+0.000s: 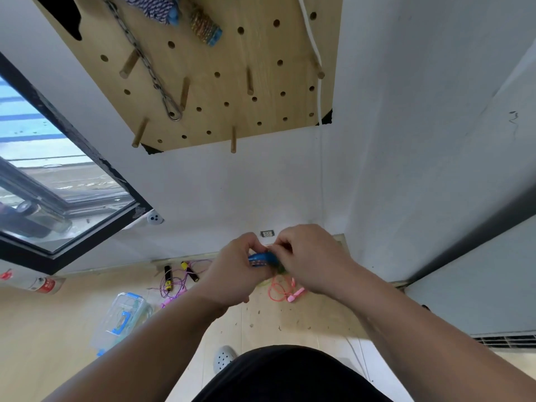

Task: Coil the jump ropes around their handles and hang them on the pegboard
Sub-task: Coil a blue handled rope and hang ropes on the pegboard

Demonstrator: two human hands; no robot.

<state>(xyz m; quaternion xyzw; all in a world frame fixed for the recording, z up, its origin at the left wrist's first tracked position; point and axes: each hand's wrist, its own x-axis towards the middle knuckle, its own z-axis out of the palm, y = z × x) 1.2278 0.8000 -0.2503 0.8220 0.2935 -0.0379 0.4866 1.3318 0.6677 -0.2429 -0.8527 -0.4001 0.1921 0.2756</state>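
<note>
Overhead, the light wooden pegboard [220, 82] with round holes and wooden pegs fills the upper centre of the frame, fixed to a white wall [406, 111]. At its top edge hang two already coiled bundles, a purple-and-white rope bundle [156, 7] and a gold-green rope bundle with a blue handle end [206, 26], beside a grey metal chain [145, 62] running diagonally down the board. A black-framed window [58, 181] occupies the left edge.

Lower left, on the pale wooden floor [43, 329], lies a clear plastic box with blue clips [121, 317]. Near it, by the skirting, are a purple cord with black-and-yellow handles [177, 277], loose and uncoiled, and, just right of centre, a pink jump rope with pink handles [285, 290], partly hidden behind the hands.

At centre, the left hand [237, 271] and the right hand [310, 256] meet, fingers of both closed around a blue jump rope handle [261, 258]. Its long axis runs roughly left to right across the frame, with multicoloured cord wound on it. A thin green strand [265, 282] trails below the hands.
</note>
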